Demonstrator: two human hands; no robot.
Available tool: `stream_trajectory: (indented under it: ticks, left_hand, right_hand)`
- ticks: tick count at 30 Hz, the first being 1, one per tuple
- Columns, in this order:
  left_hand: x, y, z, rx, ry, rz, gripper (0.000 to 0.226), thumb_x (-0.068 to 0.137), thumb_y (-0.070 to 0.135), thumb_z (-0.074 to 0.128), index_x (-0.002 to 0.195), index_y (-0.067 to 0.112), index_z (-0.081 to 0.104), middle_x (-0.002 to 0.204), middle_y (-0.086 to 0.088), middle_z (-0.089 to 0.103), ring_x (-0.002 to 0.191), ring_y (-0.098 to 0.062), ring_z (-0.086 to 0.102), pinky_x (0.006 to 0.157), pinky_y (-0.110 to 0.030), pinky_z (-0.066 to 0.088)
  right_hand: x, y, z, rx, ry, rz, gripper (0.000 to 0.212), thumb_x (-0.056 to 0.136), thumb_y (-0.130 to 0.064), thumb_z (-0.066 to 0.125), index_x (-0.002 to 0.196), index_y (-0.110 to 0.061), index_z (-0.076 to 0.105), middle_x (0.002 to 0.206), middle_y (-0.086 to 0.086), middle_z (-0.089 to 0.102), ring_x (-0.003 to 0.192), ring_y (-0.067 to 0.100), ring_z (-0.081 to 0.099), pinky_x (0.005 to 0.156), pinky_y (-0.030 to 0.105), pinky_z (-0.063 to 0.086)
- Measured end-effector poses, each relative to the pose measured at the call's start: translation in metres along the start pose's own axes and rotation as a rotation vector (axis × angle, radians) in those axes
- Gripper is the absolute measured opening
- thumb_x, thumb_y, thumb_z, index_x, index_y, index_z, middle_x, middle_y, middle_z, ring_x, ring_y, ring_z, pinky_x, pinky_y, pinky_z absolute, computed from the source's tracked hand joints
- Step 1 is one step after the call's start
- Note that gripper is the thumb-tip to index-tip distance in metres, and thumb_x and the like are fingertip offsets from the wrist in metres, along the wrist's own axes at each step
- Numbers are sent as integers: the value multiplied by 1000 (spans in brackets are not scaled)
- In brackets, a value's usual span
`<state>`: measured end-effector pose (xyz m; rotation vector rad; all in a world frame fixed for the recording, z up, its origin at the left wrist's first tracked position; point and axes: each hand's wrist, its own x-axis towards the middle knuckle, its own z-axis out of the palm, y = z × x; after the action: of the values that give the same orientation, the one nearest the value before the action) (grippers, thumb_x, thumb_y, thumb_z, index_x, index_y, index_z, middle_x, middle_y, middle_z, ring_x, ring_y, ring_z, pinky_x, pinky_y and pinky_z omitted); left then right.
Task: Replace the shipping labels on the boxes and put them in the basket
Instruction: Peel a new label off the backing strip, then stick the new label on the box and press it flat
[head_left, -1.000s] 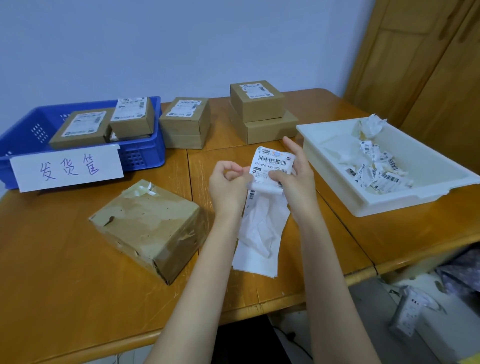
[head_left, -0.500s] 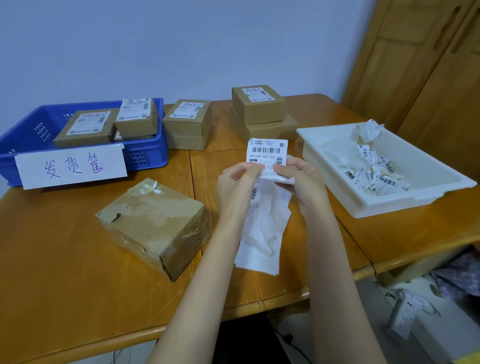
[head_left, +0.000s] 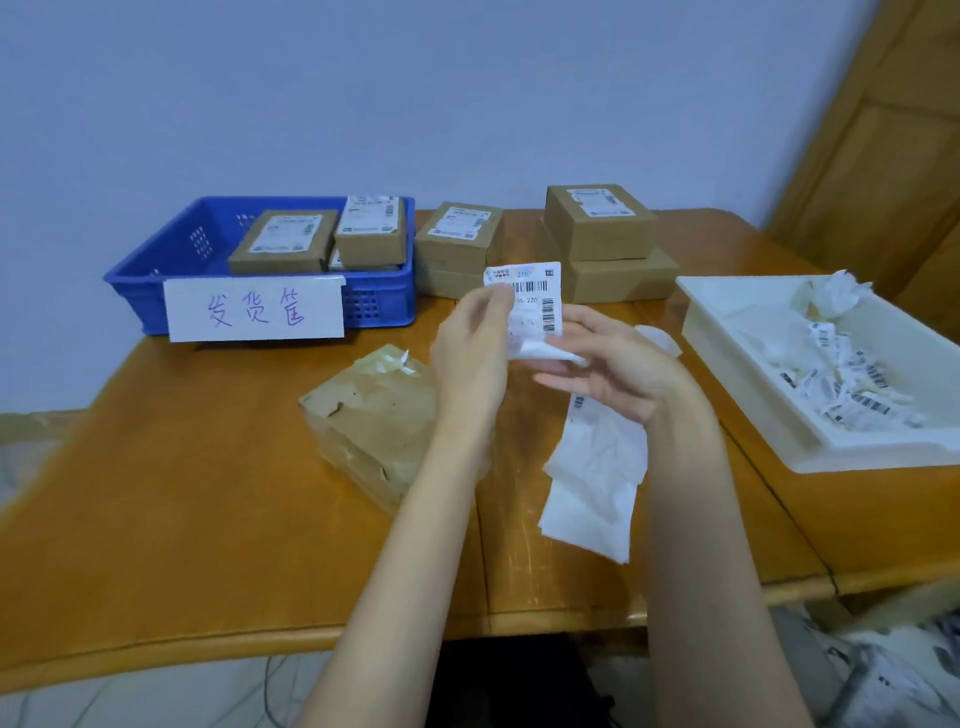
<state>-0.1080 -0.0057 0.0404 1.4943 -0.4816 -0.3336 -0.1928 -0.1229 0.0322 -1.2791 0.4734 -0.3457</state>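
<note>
Shipping label (head_left: 535, 299): centre frame, held above the table (head_left: 182, 493), upright, long axis vertical, barcodes facing the camera; "220" readable.
Left hand (head_left: 470, 358): fingers pinch the label's left edge.
Right hand (head_left: 618, 366): fingers pinch the white backing strip (head_left: 592, 483) trailing toward lower centre.
Blue basket (head_left: 384, 296): upper left, sign "发货筐".
Worn box (head_left: 379, 421): left of centre.

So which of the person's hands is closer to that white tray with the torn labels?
Right. The right hand is beside the white tray, just a short gap from its near wall. The left hand is farther off, over by the worn box.
</note>
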Motion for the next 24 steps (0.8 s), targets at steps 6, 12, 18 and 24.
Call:
stream_trajectory:
  ticks: [6, 12, 18, 24]
  left_hand:
    - [8, -14, -49, 194, 242, 173, 51, 92, 27, 67, 137, 22, 44, 104, 15, 68, 95, -12, 68, 78, -27, 55]
    - [3, -41, -93, 534, 593, 101, 32, 92, 29, 61, 122, 19, 54, 132, -2, 48, 125, -21, 44, 102, -36, 30]
    - [17, -69, -109, 219, 384, -78, 23, 91, 7, 55, 111, 20, 54, 122, -2, 58, 114, -21, 55, 103, -40, 44]
    - [35, -75, -93, 115, 290, 39, 23, 94, 23, 66, 116, 20, 58, 124, 2, 59, 118, -13, 55, 106, -39, 45]
  right_hand:
    - [14, 1, 49, -225, 74, -24, 38, 88, 3, 52, 119, -16, 60, 110, -3, 72, 87, 10, 66, 62, 18, 52]
    - [29, 20, 96, -180, 68, -28, 26, 90, 0, 54, 110, -16, 59, 103, 1, 71, 83, 13, 69, 63, 22, 56]
    - [24, 23, 99, -152, 118, 5, 19, 93, -15, 63, 111, -11, 61, 101, 6, 73, 72, 15, 73, 57, 21, 56]
    - [16, 34, 105, -252, 299, -90, 24, 91, -11, 65, 113, -11, 55, 103, 2, 70, 71, 16, 73, 54, 24, 57]
